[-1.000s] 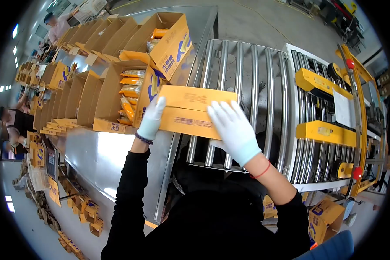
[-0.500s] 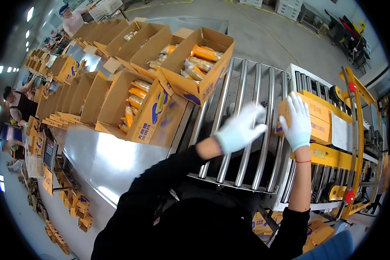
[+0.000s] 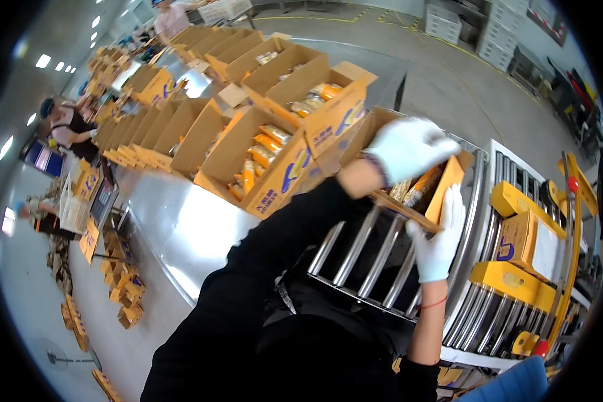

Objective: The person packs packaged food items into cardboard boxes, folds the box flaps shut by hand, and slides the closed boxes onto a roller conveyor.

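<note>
An open carton point(image 3: 375, 127) with wrapped packets point(image 3: 422, 186) inside sits on the roller conveyor point(image 3: 385, 258) in front of me. My left hand point(image 3: 412, 149), in a white glove, is over the carton and hides part of its inside; motion smears its fingers. My right hand point(image 3: 443, 236), also gloved, has its fingers stretched out and its thumb apart, flat against the raised end flap point(image 3: 451, 181). To the right, a closed carton point(image 3: 514, 238) lies between the yellow guides point(image 3: 512, 285) of a machine.
Several open cartons of packets point(image 3: 264, 157) stand in rows on the metal table point(image 3: 181, 221) to the left. Other people point(image 3: 67, 124) work along its far side. The machine's yellow frame point(image 3: 569, 234) rises at the right. White crates point(image 3: 442, 25) are stacked at the back.
The closed carton has moved right into the machine, away from my right hand. An open carton is now on the rollers, both my hands are at it, and the view has shifted.
</note>
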{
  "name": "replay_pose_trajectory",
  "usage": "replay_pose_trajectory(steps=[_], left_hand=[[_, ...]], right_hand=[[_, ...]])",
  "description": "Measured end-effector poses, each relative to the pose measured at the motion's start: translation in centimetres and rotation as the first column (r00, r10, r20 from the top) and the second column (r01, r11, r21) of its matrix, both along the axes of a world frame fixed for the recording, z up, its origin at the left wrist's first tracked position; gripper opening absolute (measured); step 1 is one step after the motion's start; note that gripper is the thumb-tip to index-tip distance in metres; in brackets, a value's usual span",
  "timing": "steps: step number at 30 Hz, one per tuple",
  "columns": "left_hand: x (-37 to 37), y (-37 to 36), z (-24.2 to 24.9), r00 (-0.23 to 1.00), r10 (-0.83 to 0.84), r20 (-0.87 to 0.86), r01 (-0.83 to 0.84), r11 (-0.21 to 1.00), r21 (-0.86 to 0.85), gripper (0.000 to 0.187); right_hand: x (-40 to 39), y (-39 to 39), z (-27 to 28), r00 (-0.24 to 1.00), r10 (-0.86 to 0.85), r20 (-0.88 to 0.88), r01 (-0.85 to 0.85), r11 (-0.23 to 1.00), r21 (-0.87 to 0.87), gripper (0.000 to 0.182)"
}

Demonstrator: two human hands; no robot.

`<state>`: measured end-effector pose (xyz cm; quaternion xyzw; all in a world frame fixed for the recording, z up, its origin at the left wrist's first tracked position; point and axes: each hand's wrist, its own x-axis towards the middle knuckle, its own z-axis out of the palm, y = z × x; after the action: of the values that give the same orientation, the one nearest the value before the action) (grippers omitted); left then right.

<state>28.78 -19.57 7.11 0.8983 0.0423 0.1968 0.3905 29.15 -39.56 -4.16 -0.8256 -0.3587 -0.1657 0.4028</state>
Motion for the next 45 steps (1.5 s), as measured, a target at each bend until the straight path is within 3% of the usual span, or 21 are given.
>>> replay_pose_trajectory(steps=[2, 4, 6, 9, 13, 14, 16, 17, 20, 24, 28, 31, 33, 35, 36, 37, 38, 40, 42, 44, 45], left_hand=[[-1.8, 4.5, -1.9, 0.944, 0.241, 0.226, -0.313, 0.868, 0.384, 0.041], [-4.4, 7.2, -2.8, 0.993, 0.116, -0.008, -0.116, 0.993, -0.029, 0.038], [-3.9, 7.7, -6.6, 0.985, -0.124, -0.124, 0.156, 0.94, 0.302, 0.034], [-0.4, 6.3, -8.4, 0.991, 0.066, -0.117, -0.032, 0.962, 0.272, 0.036], [1.5, 4.6, -9.7, 0.926, 0.359, 0.12, -0.371, 0.797, 0.477, 0.037], [0.2, 5.0, -10.6, 0.845, 0.424, 0.325, -0.527, 0.763, 0.375, 0.044], [0.3, 6.2, -15.6, 0.743, 0.659, 0.117, -0.633, 0.749, -0.198, 0.049], [-1.2, 6.7, -14.2, 0.945, 0.276, -0.178, -0.319, 0.643, -0.696, 0.051], [-1.0, 4.8, -13.9, 0.97, 0.214, -0.114, -0.226, 0.627, -0.746, 0.048], [3.6, -7.0, -15.7, 0.939, 0.317, 0.136, -0.242, 0.886, -0.396, 0.041], [1.5, -11.7, -15.1, 0.876, -0.473, -0.093, 0.383, 0.8, -0.462, 0.042], [-6.9, -7.8, -5.5, 0.996, -0.047, 0.071, 0.066, 0.951, -0.302, 0.042], [-10.9, -1.8, -5.0, 0.931, 0.286, 0.225, -0.301, 0.953, 0.034, 0.037], [-13.9, 4.3, -8.0, 0.867, 0.496, 0.051, -0.494, 0.868, -0.047, 0.035], [-15.2, 5.3, -8.7, 0.865, 0.489, -0.111, -0.498, 0.863, -0.084, 0.036], [-16.0, 4.2, -7.2, 0.875, 0.463, -0.142, -0.46, 0.886, 0.057, 0.035], [-16.8, 3.0, -5.7, 0.883, 0.44, -0.165, -0.408, 0.892, 0.196, 0.035], [-19.7, 0.7, -7.6, 0.976, 0.216, 0.005, -0.2, 0.893, 0.402, 0.034], [-22.1, -1.8, -5.1, 0.982, 0.086, -0.169, -0.033, 0.956, 0.292, 0.027], [-20.8, 2.1, -5.2, 0.913, -0.083, 0.399, -0.157, 0.832, 0.532, 0.022], [-21.2, 3.2, -5.8, 0.91, 0.098, 0.403, -0.321, 0.783, 0.533, 0.031]], right_hand=[[2.9, -2.1, -0.6, 0.995, 0.066, 0.075, -0.049, 0.975, -0.215, 0.09], [4.5, -3.1, 1.3, 0.972, 0.182, 0.148, -0.124, 0.934, -0.335, 0.063], [5.9, -2.8, 3.5, 0.934, 0.293, 0.206, -0.188, 0.891, -0.414, 0.046], [9.6, -1.7, 3.9, 0.956, 0.279, -0.094, -0.294, 0.905, -0.308, 0.022], [10.2, 2.4, 6.1, 0.909, 0.178, 0.376, 0.011, 0.894, -0.449, 0.089], [9.9, 2.5, 5.9, 0.909, 0.18, 0.376, 0.007, 0.895, -0.446, 0.089], [8.3, 2.1, 5.1, 0.944, 0.183, 0.274, -0.066, 0.919, -0.388, 0.087], [6.9, 1.1, 4.6, 0.945, 0.225, 0.237, -0.1, 0.89, -0.445, 0.086], [4.8, -2.0, 2.8, 0.972, 0.193, 0.132, -0.081, 0.808, -0.583, 0.1], [7.1, -3.9, 2.2, 0.987, 0.014, 0.159, 0.098, 0.735, -0.671, 0.114], [9.5, -6.2, 1.6, 0.979, -0.033, 0.2, 0.159, 0.738, -0.656, 0.101], [9.9, -8.1, 1.0, 0.968, -0.069, 0.242, 0.193, 0.823, -0.534, 0.086], [9.8, -10.2, 1.1, 0.944, -0.131, 0.302, 0.258, 0.865, -0.431, 0.069], [10.1, -9.5, 0.0, 0.898, -0.177, 0.403, 0.297, 0.92, -0.257, 0.038], [8.6, -8.9, 1.7, 0.968, -0.103, 0.227, 0.23, 0.721, -0.654, 0.022], [6.4, -6.8, 2.8, 0.97, -0.214, -0.117, 0.123, 0.844, -0.521, 0.013], [4.3, -5.3, 4.8, 0.952, -0.005, -0.307, -0.118, 0.918, -0.38, 0.03], [1.0, -2.3, 0.8, 0.975, 0.222, 0.009, -0.22, 0.97, -0.1, 0.086], [-2.1, 0.1, 3.0, 0.91, 0.415, 0.015, -0.395, 0.874, -0.282, 0.09], [-3.4, 2.5, 0.9, 0.862, 0.494, 0.116, -0.448, 0.849, -0.281, 0.092], [-3.2, 2.5, 0.0, 0.806, 0.59, 0.039, -0.541, 0.762, -0.357, 0.075]])
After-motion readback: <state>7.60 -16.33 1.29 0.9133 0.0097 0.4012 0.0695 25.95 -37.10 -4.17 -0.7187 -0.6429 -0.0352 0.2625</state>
